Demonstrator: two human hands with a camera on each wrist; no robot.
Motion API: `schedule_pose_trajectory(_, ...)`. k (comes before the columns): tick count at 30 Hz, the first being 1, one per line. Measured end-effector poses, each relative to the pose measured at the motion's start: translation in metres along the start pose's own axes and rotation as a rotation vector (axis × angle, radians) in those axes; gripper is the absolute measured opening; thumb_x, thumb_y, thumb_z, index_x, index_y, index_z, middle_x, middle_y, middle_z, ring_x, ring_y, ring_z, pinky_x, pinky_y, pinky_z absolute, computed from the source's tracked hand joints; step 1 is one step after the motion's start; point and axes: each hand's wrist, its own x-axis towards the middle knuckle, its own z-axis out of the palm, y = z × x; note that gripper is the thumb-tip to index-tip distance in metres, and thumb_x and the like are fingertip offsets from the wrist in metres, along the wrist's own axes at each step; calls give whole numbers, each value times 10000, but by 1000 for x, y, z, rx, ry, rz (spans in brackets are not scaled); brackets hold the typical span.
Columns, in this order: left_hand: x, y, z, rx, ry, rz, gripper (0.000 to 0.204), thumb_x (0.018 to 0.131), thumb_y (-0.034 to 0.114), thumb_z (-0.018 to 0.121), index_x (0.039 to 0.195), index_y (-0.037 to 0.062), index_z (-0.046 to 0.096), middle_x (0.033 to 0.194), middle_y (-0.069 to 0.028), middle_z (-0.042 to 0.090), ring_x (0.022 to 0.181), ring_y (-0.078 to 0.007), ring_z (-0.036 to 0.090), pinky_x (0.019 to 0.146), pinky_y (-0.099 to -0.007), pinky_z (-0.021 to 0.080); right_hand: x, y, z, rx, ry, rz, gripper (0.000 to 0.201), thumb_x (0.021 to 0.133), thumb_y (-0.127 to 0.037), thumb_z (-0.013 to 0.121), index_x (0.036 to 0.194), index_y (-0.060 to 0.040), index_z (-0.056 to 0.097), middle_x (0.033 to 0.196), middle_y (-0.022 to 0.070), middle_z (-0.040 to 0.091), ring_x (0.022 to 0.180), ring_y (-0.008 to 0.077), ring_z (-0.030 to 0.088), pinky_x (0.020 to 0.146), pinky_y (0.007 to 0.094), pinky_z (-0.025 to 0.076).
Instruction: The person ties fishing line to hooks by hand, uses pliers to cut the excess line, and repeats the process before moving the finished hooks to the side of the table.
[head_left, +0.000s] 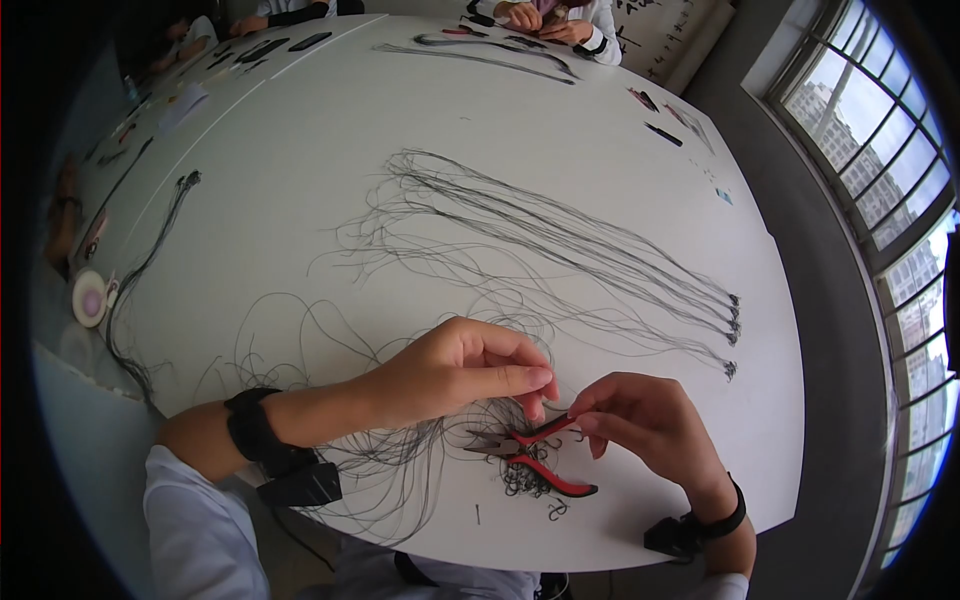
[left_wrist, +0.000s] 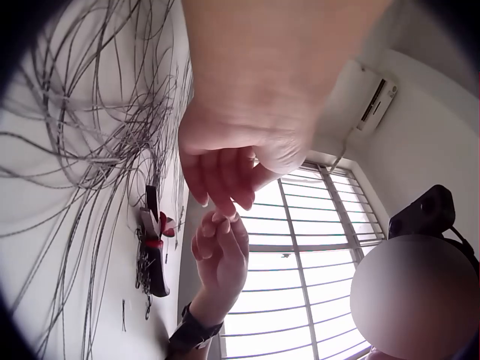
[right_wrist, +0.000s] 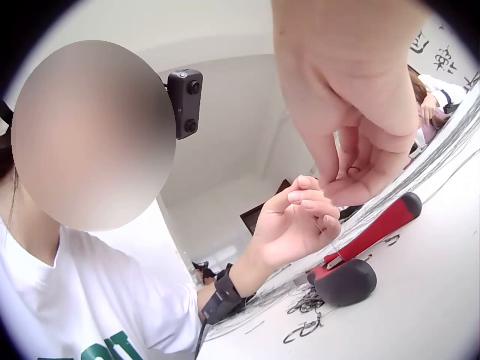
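My left hand [head_left: 465, 372] has its thumb and fingers drawn together around a thin line [right_wrist: 325, 234], which trails below the fingers in the right wrist view. Close by on the right, my right hand [head_left: 645, 428] pinches a small dark hook [right_wrist: 352, 171], partly hidden by the fingers. The two sets of fingertips nearly meet in both wrist views. Below them lie pliers [head_left: 548, 476] with red and black handles, their jaws pointing left. A pile of small dark hooks [head_left: 520, 484] lies under and around the pliers. Loose dark strands [head_left: 405, 452] spread beneath my left forearm.
Long bundles of dark line [head_left: 570, 255] stretch across the table [head_left: 650, 190], knotted ends at right. Another bundle [head_left: 150, 255] and a round white spool [head_left: 90, 298] lie at left. A dark pen-like tool [head_left: 664, 134] is far right. Other people work along the far edge.
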Motion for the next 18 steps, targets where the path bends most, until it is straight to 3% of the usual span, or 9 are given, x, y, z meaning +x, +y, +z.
schedule_pose_trajectory(8,1,-5,1,-183,21,-29,204,932,143,541,970,-46,611,896,-77,620,767,-124,599,749,-267,503,1,-2,6,47,102,-61,162,931,-56,529,986,66,621,874,107,663,716,150,661,618,242,545)
schedule_pose_trajectory(11,-1,-3,1,-233,14,-51,193,929,139,542,958,-41,608,878,-70,612,743,-116,584,732,-264,503,2,1,3,56,75,0,194,951,-86,504,975,68,618,885,111,662,742,163,665,629,253,548)
schedule_pose_trajectory(13,-1,-2,1,-227,29,-51,191,929,138,541,958,-39,607,871,-66,609,735,-111,577,729,-261,502,3,0,-1,125,-38,21,222,965,-112,482,958,64,617,887,110,662,779,174,670,644,263,553)
schedule_pose_trajectory(18,-1,-3,0,-207,64,-57,195,934,146,532,959,-33,606,848,-54,598,719,-100,562,721,-254,499,3,-3,-4,142,-64,35,220,965,-107,477,937,61,617,902,115,666,820,183,674,659,268,558)
